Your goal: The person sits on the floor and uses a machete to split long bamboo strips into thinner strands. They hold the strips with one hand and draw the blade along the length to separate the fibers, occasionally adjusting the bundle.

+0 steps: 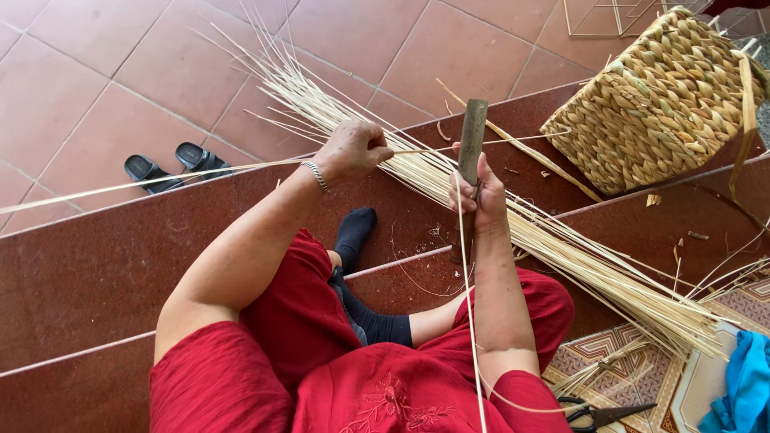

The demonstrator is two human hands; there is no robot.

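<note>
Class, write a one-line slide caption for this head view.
Seated on steps, left hand pulls a thin strip against the knife held in right hand.

Soft, even daylight, faint shadows, sharp focus throughout, slight wide-angle stretch toward the edges.

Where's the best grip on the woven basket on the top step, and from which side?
Likely its open top rim. The woven basket lies tipped, with the rim facing right and a loose strap hanging there. Come from the right, fingers hooked over the rim's edge; the bulging woven walls look too wide and rounded for one hand. Both hands are busy: left hand pulling a strip, right hand on the blade.
</note>
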